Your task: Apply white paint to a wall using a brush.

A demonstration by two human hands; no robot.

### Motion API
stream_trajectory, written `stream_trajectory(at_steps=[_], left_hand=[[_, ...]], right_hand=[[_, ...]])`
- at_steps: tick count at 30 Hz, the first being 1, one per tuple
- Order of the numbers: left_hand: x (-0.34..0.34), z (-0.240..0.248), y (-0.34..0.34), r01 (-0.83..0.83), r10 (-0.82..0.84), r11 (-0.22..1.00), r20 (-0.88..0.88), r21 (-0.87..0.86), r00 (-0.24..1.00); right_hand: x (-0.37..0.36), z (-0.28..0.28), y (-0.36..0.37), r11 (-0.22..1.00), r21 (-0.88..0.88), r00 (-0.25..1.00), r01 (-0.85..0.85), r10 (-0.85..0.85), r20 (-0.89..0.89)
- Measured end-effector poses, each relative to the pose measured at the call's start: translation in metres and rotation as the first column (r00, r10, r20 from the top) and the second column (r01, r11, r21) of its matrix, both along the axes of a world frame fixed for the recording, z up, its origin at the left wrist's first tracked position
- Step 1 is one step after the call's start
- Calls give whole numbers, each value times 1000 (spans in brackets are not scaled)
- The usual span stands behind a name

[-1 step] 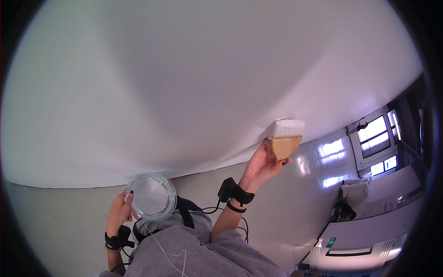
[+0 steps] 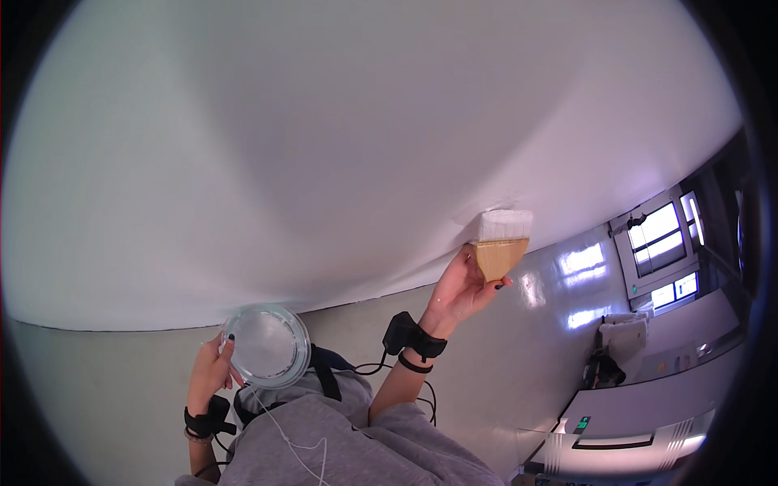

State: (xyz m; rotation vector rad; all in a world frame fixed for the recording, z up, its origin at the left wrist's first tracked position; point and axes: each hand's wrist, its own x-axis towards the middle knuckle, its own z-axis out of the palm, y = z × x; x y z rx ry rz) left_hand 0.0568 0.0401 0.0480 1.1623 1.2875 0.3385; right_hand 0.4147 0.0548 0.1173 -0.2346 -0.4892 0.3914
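My right hand [image 2: 463, 290] grips the wooden handle of a wide, flat paintbrush [image 2: 503, 245]. White, wet-looking bristles point away from me and lie against the white wall [image 2: 365, 146], where a faint smear shows just beyond their tips. Down at the left, close to my body, my left hand [image 2: 213, 371] is closed on the rim of a round clear bowl [image 2: 271, 347]. Its thumb lies over the edge, and the fingers below are partly hidden. Something whitish shows inside the bowl; how full it is I cannot make out.
The wall meets the pale floor [image 2: 373, 324] along a dark line. To the right are bright windows [image 2: 655, 239], a white counter [image 2: 648, 405] and a dark bag-like object [image 2: 603, 369]. Thin cables hang by my body and right forearm.
The paintbrush has shifted very slightly to the left against the wall. My left hand and the bowl stay where they were.
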Motion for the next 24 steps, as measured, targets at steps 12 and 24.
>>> stream_trajectory(at_steps=[12, 24], left_hand=[[5, 8, 1, 9, -9, 1000, -30, -13, 1000], [6, 11, 2, 14, -14, 1000, -14, -27, 1000]], right_hand=[[-4, 8, -4, 999, -35, 996, -25, 28, 85], [-9, 12, -5, 998, -30, 997, -61, 62, 35]])
